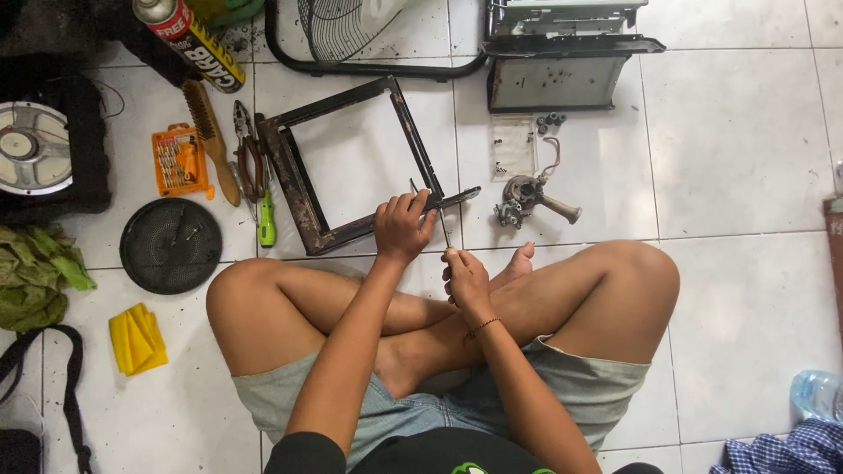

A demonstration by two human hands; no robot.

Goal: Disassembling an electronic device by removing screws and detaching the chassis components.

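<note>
I sit cross-legged on a white tiled floor. A dark rusty square metal frame (pixel 299 175) lies in front of my knees. My left hand (pixel 401 226) grips the frame's near right corner. My right hand (pixel 465 279) is closed around the handle of a thin screwdriver (pixel 443 230), whose shaft runs up to that same corner beside my left fingers.
Left of the frame lie pliers (pixel 246 162), a green-handled screwdriver (pixel 266 219), a wire brush (pixel 211 140), an orange bit case (pixel 179 161), a round black grille (pixel 170 246), a yellow cloth (pixel 137 338) and a spray can (pixel 189 39). A small motor part (pixel 527 197) and a grey metal housing (pixel 555 53) lie ahead right.
</note>
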